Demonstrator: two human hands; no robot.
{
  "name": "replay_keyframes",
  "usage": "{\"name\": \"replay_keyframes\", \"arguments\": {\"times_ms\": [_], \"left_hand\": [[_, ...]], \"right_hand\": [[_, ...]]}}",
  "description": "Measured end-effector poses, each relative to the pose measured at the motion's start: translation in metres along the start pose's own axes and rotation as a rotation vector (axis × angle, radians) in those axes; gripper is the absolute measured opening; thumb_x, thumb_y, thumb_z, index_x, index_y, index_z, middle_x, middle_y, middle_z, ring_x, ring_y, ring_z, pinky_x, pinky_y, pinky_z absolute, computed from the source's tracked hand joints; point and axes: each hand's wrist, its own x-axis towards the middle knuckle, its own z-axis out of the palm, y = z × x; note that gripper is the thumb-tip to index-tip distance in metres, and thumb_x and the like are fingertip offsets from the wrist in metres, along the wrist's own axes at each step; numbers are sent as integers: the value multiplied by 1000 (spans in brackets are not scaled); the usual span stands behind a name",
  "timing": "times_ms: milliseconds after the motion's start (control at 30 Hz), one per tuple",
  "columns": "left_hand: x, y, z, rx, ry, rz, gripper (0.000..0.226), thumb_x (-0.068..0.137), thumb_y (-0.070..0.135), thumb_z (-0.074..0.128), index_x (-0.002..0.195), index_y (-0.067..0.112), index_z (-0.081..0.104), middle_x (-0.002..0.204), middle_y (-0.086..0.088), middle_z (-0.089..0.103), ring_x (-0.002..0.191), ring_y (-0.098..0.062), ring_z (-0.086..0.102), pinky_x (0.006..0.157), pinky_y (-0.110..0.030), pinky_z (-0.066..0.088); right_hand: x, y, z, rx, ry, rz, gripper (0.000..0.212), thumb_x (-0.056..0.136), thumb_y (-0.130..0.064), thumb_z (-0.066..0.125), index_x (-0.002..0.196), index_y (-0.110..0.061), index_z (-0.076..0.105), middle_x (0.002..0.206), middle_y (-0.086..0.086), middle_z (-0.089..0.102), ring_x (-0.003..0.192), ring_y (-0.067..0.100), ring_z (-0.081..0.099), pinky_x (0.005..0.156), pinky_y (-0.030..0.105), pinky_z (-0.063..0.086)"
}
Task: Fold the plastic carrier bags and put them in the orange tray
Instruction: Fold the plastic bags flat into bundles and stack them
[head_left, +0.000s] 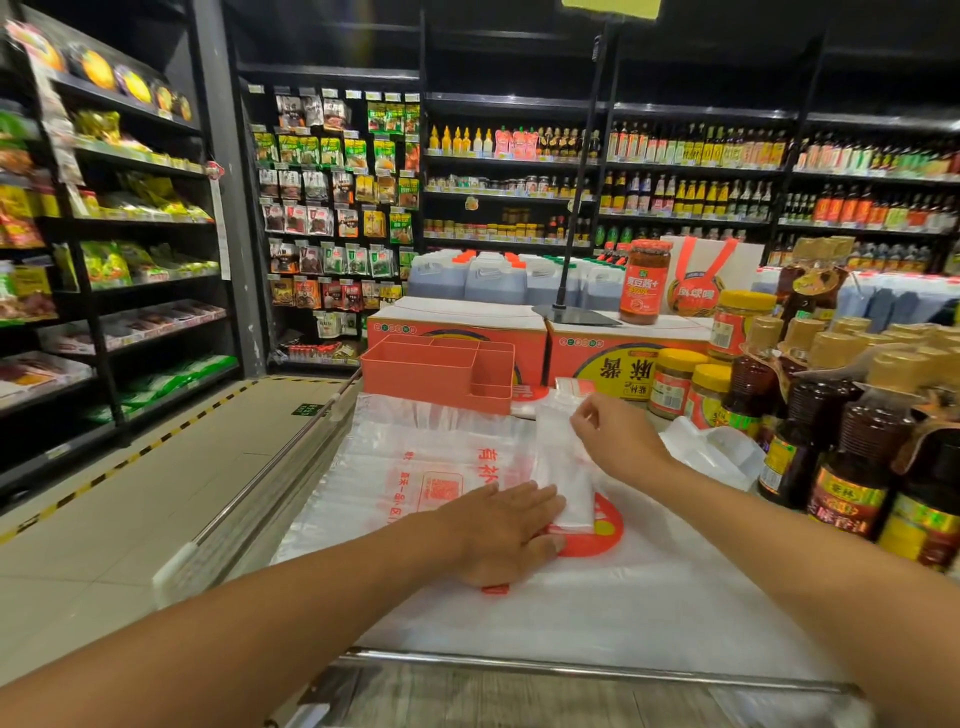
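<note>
A white plastic carrier bag folded into a narrow strip (563, 467) lies on a stack of flat carrier bags with red print (436, 467). My left hand (506, 525) lies flat with straight fingers, pressing the strip's near end down. My right hand (615, 434) pinches the strip's far end between thumb and fingers and lifts it a little. The orange tray (415, 371), with several compartments, stands just behind the bags at the far edge of the surface. No bag shows inside it from here.
A crumpled white bag (711, 449) lies to the right of my right hand. Sauce bottles (852, 441) and yellow-lidded jars (675, 382) crowd the right side. Orange cartons (457, 332) stand behind the tray. A metal rail (571, 665) edges the surface in front; the aisle floor lies left.
</note>
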Motion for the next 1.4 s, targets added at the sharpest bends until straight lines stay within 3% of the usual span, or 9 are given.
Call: {"name": "replay_keyframes", "arguments": {"times_ms": [100,167,233,333,567,800,1100,1300,1400], "left_hand": [[2,-2,1,5,-14,7,64,108,56,15,164,29,0,171,9,-8,157,-9,-8,127,-37,-3],[3,-2,1,7,-16,7,64,108,56,16,164,30,-3,171,8,-10,157,-10,-8,127,-38,-4],[4,-2,1,7,-24,-1,64,108,56,16,164,31,-4,171,7,-10,157,-10,-9,127,-37,-5],[4,-3,2,15,-17,-9,64,108,57,16,163,33,-5,171,7,-9,157,-9,-10,127,-37,-6],[4,-4,6,3,16,-8,65,108,55,19,164,29,-1,172,7,-3,157,-9,-5,128,-37,-2],[6,-9,-7,16,-6,-53,64,109,52,19,165,24,6,172,6,1,157,-10,-2,128,-38,1],[18,-16,-8,84,-31,-45,66,109,54,15,164,25,-5,171,7,-7,157,-10,-7,128,-40,-1],[22,-19,-11,158,-76,-49,67,107,58,12,164,28,-6,171,3,-12,157,-14,-12,128,-43,-4],[22,-23,-12,150,-77,-54,68,105,63,14,163,34,-5,171,4,-10,157,-13,-11,128,-44,-4]], "right_hand": [[-23,-6,-10,-121,-280,-313,30,106,-34,45,128,-26,65,128,-9,62,113,10,58,98,34,49],[-37,-2,-11,-199,-454,-375,40,109,-39,36,143,-26,54,145,-9,53,132,12,50,111,38,41],[-46,6,-12,-258,-555,-325,49,110,-43,30,153,-22,42,159,-6,40,146,16,36,120,40,29],[-53,15,-8,-307,-604,-253,57,109,-50,22,163,-31,18,169,-12,14,155,7,11,127,37,7],[-56,15,-5,-492,-677,-222,60,108,-52,9,162,-33,-7,169,-11,-13,156,10,-13,126,47,-10],[-55,13,-6,-479,-695,-243,60,108,-52,11,163,-32,-7,170,-9,-11,156,10,-11,126,46,-9],[-59,14,-15,-468,-720,-363,63,108,-54,13,163,-30,-4,170,-10,-8,155,6,-9,126,38,-10],[-55,8,-28,-529,-671,-439,73,104,-65,17,164,-24,6,171,-8,-1,157,10,-2,127,33,-1],[-58,9,-37,-551,-740,-418,81,99,-72,16,164,-26,4,170,-11,-3,156,7,-3,127,35,-3]]}}
